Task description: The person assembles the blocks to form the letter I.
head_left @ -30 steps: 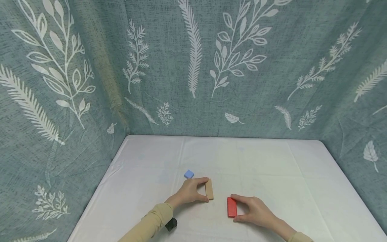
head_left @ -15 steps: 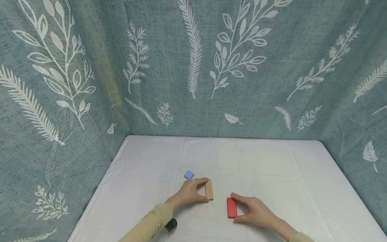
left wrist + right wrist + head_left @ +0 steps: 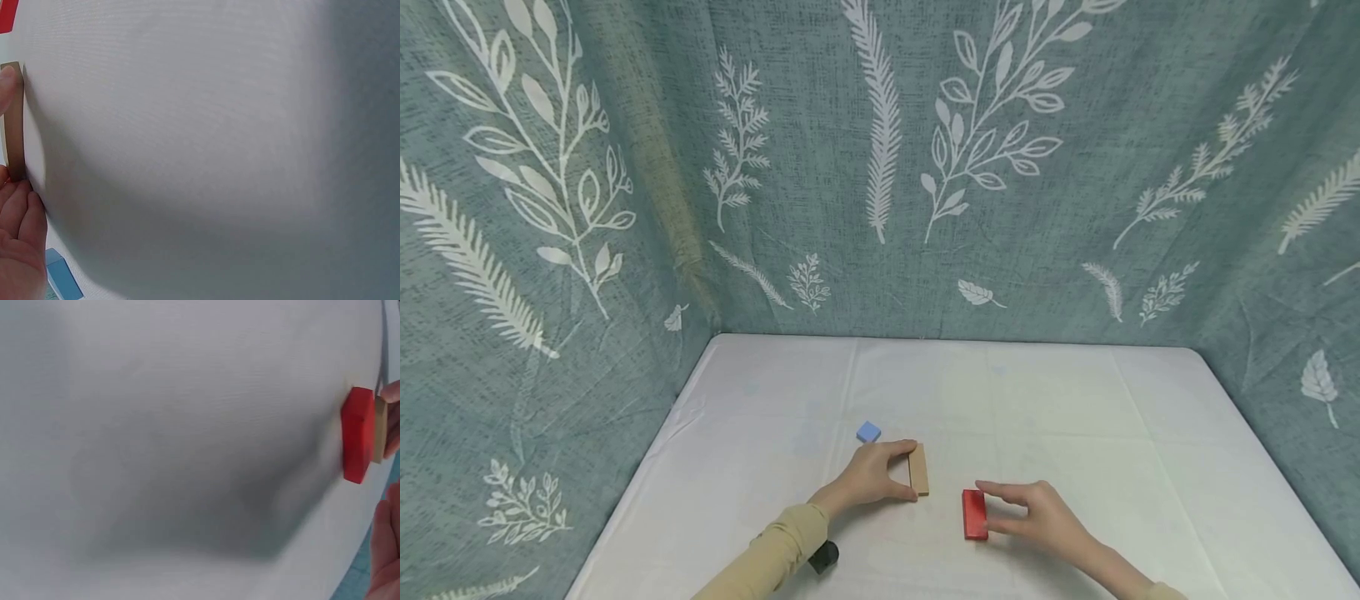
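Observation:
In the head view my left hand [image 3: 868, 475] pinches a tan wooden block [image 3: 919, 470] by its two short ends, thumb at the near end and fingers at the far one. The left wrist view shows the same wooden block [image 3: 14, 131] standing on its narrow edge or lying thick, I cannot tell which. To the right is a red rectangular block [image 3: 973, 515] on the white cloth. My right hand [image 3: 1041, 521] is beside it, fingers extended and apart from its far end; the thumb tip is at its right side. In the right wrist view the red block [image 3: 357, 434] has no fingers round it.
A small blue block [image 3: 868, 432] lies just beyond my left hand. A black object [image 3: 825, 557] sits partly hidden by my left sleeve. The white-covered table [image 3: 1075, 392] is enclosed by a green leaf-patterned curtain [image 3: 820, 167] at the back and sides.
My right hand's fingers and thumb have come off the ends of the red block, and the hand has drawn slightly right. The left hand and wooden block stay in place.

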`<state>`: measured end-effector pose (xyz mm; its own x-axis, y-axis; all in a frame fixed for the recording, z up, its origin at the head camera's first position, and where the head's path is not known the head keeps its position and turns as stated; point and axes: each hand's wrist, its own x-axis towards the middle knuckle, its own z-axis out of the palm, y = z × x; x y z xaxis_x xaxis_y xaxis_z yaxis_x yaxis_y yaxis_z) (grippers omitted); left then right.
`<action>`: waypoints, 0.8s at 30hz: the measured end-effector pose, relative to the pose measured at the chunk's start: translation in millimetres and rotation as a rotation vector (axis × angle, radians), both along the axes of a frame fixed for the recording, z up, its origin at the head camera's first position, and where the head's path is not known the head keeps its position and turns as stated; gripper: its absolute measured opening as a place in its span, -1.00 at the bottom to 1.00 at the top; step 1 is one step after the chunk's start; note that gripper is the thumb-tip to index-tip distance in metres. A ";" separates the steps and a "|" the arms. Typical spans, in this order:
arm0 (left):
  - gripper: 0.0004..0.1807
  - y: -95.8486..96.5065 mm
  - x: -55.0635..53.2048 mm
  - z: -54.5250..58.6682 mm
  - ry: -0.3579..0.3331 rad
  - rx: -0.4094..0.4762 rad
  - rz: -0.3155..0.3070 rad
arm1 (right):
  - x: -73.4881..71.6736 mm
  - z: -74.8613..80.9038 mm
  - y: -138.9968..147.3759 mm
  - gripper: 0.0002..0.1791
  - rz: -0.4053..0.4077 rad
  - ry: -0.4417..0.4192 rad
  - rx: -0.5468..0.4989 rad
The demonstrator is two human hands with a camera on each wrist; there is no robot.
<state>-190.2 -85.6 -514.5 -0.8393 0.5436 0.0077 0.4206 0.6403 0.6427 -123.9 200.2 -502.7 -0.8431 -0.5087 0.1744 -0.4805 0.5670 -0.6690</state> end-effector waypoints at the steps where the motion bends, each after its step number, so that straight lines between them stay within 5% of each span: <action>1: -0.18 -0.1 0.1 0.2 -0.004 0.003 0.001 | 0.6 -1.0 0.2 -0.49 0.003 -0.013 -0.008; 14: -0.18 0.5 -0.7 0.3 -0.023 0.008 0.003 | 4.6 -14.4 -3.6 -0.59 0.039 -0.002 -0.026; 24: -0.19 -0.6 0.1 -2.0 0.018 0.008 -0.014 | 5.8 -23.2 -5.1 -0.63 -0.014 0.020 0.027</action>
